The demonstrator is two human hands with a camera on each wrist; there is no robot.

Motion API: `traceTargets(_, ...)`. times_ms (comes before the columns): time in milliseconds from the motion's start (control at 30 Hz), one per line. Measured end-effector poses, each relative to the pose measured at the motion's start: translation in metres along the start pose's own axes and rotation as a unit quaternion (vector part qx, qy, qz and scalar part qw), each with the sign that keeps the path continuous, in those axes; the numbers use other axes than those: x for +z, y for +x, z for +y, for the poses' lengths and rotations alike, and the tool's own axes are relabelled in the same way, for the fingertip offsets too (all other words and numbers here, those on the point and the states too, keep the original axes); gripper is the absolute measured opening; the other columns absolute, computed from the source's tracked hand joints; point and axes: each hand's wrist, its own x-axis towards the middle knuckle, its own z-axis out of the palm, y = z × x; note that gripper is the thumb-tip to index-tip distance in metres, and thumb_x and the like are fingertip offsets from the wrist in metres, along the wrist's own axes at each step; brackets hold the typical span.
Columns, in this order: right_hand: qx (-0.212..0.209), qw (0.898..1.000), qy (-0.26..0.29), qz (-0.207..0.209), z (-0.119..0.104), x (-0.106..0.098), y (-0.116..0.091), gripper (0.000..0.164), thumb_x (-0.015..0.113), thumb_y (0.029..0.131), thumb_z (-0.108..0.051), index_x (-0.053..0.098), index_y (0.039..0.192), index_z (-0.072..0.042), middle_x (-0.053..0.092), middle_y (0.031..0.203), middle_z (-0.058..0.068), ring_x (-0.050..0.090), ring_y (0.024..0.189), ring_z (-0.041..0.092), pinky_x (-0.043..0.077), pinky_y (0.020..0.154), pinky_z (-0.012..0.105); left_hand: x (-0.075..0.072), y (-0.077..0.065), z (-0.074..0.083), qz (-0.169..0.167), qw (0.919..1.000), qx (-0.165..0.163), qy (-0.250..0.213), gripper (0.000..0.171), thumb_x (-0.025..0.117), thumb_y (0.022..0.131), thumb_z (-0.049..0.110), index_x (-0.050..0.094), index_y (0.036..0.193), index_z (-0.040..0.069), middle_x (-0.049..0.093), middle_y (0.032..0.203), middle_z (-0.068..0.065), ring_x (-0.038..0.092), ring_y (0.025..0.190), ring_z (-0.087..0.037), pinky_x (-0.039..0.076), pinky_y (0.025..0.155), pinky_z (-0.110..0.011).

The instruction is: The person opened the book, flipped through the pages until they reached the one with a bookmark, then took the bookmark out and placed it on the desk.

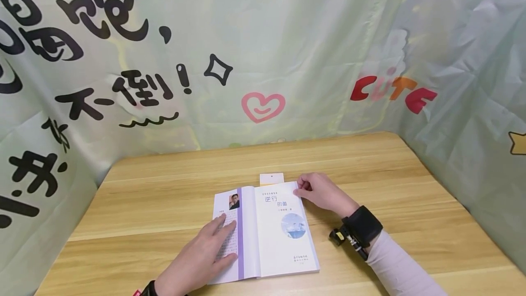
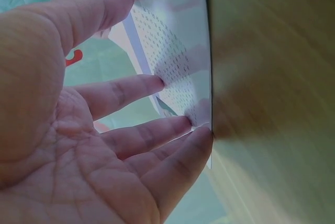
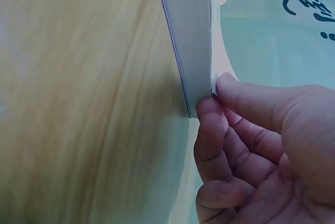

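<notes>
An open book (image 1: pixel 283 236) lies on the wooden table, its title page facing up with a round blue picture. On its left side is a flap (image 1: pixel 249 241) with a small portrait photo, small print and a purple stripe. My left hand (image 1: pixel 205 255) rests on that flap, fingers spread and fairly straight; in the left wrist view the fingertips (image 2: pixel 157 82) touch the printed side. At the top right corner of the book, my right hand (image 1: pixel 322 191) pinches the page between thumb and index finger. The right wrist view shows the thick page block (image 3: pixel 193 41) beside those fingers.
A white card (image 1: pixel 271 178) sticks out beyond the book's top edge. The wooden table (image 1: pixel 164 182) reaches back to a pale printed curtain (image 1: pixel 213 22), which also hangs along both sides. A black strap (image 1: pixel 361 226) with a small camera sits on the right wrist.
</notes>
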Motion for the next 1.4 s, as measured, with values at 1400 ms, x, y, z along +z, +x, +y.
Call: traceTargets(1400,-0.016,0.999,0.045,-0.025,-0.002,-0.020,-0.003,0.008,0.065,0.093,-0.019,0.065,0.088,-0.012,0.058,0.072,0.000,0.050,0.060,0.012,0.040,0.052,0.022,0.004,0.001,0.002,0.000,0.9999,-0.009,0.008,0.066,0.064,0.088,0.043,0.050,0.141,0.007,0.037,0.146,-0.021,0.038,0.130,-0.035,0.043,0.094,-0.049)
